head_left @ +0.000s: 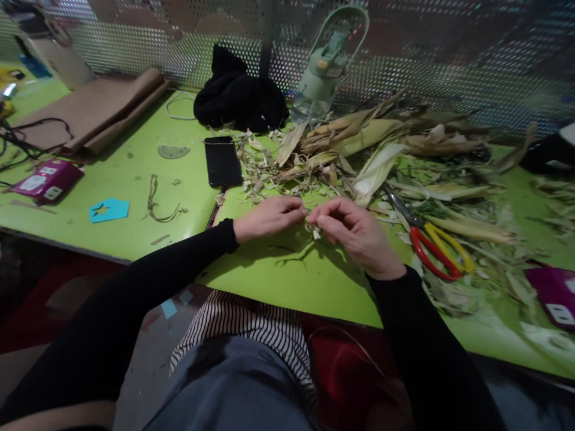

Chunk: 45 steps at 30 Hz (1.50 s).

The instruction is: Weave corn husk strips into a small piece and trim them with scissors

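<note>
The head view showed a small pale piece of corn husk (315, 232) just above the green table (269, 275), pinched between the right hand's (362, 236) thumb and fingers. The left hand (272, 216) reached in beside it; whether its fingers gripped anything, I could not tell. Scissors (412, 220) lay rightward, near heaped dry husks (354, 140).

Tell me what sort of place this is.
Likely a craft workspace: there are heaped corn husks, scissors with red and yellow handles, and a blue piece with a star on it.
</note>
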{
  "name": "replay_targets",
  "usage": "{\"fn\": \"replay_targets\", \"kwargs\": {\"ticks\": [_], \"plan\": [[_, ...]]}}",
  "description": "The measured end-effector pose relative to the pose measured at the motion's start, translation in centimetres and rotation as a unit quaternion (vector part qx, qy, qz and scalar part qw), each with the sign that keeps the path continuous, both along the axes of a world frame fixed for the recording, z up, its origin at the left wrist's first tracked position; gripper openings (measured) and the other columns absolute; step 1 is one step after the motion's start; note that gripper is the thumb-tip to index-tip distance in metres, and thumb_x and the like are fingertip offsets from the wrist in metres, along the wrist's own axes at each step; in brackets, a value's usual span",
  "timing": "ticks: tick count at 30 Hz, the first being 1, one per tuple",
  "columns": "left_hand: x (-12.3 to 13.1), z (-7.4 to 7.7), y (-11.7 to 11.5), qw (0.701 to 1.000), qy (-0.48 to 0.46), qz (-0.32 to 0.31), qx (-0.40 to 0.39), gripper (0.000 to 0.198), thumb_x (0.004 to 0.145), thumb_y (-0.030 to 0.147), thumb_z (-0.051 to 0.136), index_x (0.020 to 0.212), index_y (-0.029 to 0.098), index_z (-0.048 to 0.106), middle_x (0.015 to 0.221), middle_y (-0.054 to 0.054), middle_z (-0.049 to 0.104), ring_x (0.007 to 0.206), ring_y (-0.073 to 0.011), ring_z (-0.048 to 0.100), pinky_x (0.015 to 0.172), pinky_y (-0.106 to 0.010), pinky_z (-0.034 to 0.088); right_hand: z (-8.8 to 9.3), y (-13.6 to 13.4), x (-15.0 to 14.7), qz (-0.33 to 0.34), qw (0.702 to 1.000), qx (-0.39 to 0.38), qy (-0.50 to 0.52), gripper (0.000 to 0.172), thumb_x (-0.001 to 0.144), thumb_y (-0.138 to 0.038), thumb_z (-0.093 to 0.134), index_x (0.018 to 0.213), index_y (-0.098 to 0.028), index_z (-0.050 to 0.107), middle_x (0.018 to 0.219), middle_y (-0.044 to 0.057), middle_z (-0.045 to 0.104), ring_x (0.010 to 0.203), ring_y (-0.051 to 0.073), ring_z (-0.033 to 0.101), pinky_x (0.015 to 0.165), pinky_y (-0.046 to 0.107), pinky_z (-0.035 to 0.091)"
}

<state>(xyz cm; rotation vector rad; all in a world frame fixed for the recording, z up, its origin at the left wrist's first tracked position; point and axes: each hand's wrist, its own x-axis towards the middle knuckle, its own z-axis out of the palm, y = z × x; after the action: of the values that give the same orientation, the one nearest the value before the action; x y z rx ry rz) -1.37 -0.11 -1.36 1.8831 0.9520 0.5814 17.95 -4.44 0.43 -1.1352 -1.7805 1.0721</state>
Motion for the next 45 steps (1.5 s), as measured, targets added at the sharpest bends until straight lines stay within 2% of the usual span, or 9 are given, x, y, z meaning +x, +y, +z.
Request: {"fn": "replay_targets", "kwargs": {"ticks": [4,7,11,17,21,27,33,41,45], "plan": [[0.3,0.3,-0.3,0.955,-0.189,0.013,-0.229,0.020,0.089,0.027,0.054,0.073,0.016,0.054,0.071,0.001,0.052,0.064,-0.0084,0.049,0.059,-0.021,0.042,-0.5,0.0,-0.1,0.037,0.986,-0.097,0.129,0.023,0.090,-0.043,0.068,0.083,-0.023,0.059,0.080,-0.002,0.066,0.048,0.007,0.036,0.045,0.025,0.027],[0.6,0.3,-0.3,0.910,-0.293,0.031,-0.292,0.016,0.088,0.025,0.057,0.076,0.016,0.057,0.065,0.003,0.045,0.056,-0.0060,0.042,0.049,-0.019,0.035,-0.5,0.0,-0.2,0.031,0.977,-0.122,0.171,0.026,0.089,-0.045,0.070,0.082,-0.023,0.058,0.082,-0.002,0.067,0.048,0.007,0.037,0.045,0.025,0.027],[0.8,0.4,-0.6,0.900,-0.324,0.039,-0.290,0.015,0.092,0.026,0.054,0.081,0.016,0.059,0.065,0.004,0.043,0.049,-0.0047,0.034,0.042,-0.019,0.023,-0.3,0.2,-0.3,-0.006,0.971,-0.128,0.201,0.028,0.086,-0.047,0.072,0.082,-0.024,0.059,0.082,-0.002,0.068,0.047,0.007,0.038,0.044,0.025,0.029],[0.6,1.0,-1.3,0.911,-0.315,0.012,-0.267,0.020,0.093,0.030,0.051,0.077,0.018,0.051,0.074,0.002,0.052,0.045,-0.0031,0.035,0.039,-0.021,0.020,-0.6,0.4,-0.6,-0.049,0.968,-0.128,0.212,0.031,0.085,-0.050,0.072,0.079,-0.025,0.054,0.079,-0.002,0.062,0.045,0.007,0.033,0.042,0.026,0.029],[0.5,1.5,-1.3,0.910,-0.308,-0.002,-0.277,0.022,0.095,0.029,0.048,0.076,0.018,0.046,0.079,0.002,0.055,0.043,-0.0018,0.032,0.038,-0.021,0.019,-0.3,0.0,-0.8,-0.039,0.968,-0.137,0.205,0.030,0.087,-0.047,0.071,0.078,-0.024,0.054,0.076,-0.003,0.059,0.048,0.007,0.037,0.044,0.025,0.033],[0.2,2.5,-1.5,0.934,-0.255,0.035,-0.248,0.024,0.096,0.025,0.048,0.073,0.017,0.047,0.075,0.002,0.054,0.048,-0.0020,0.033,0.042,-0.019,0.021,-0.1,-0.4,-0.7,-0.043,0.984,-0.098,0.144,0.024,0.091,-0.043,0.068,0.082,-0.024,0.056,0.073,-0.003,0.057,0.056,0.009,0.045,0.051,0.024,0.039],[0.0,2.4,-1.3,0.935,-0.237,0.046,-0.258,0.029,0.097,0.021,0.048,0.068,0.015,0.048,0.071,0.002,0.053,0.048,-0.0017,0.033,0.043,-0.021,0.021,-0.3,-0.4,-0.7,-0.009,0.989,-0.104,0.109,0.023,0.094,-0.040,0.066,0.082,-0.022,0.057,0.071,-0.004,0.058,0.056,0.008,0.046,0.054,0.024,0.040],[0.7,0.9,-0.5,0.894,-0.280,0.093,-0.338,0.020,0.097,0.023,0.054,0.079,0.014,0.058,0.075,0.001,0.059,0.058,-0.0033,0.048,0.052,-0.018,0.036,-0.9,0.5,-0.2,-0.034,0.996,-0.062,0.060,0.025,0.088,-0.047,0.071,0.085,-0.023,0.064,0.073,-0.003,0.056,0.055,0.010,0.042,0.049,0.025,0.035],[0.6,0.6,-0.4,0.912,-0.275,0.089,-0.290,0.005,0.091,0.009,0.059,0.092,0.013,0.062,0.082,0.000,0.065,0.067,-0.0039,0.057,0.062,-0.019,0.043,-1.1,0.8,0.0,-0.061,0.998,0.024,0.011,0.028,0.088,-0.052,0.069,0.083,-0.024,0.065,0.095,0.002,0.063,0.076,0.016,0.056,0.066,0.030,0.048]]}}
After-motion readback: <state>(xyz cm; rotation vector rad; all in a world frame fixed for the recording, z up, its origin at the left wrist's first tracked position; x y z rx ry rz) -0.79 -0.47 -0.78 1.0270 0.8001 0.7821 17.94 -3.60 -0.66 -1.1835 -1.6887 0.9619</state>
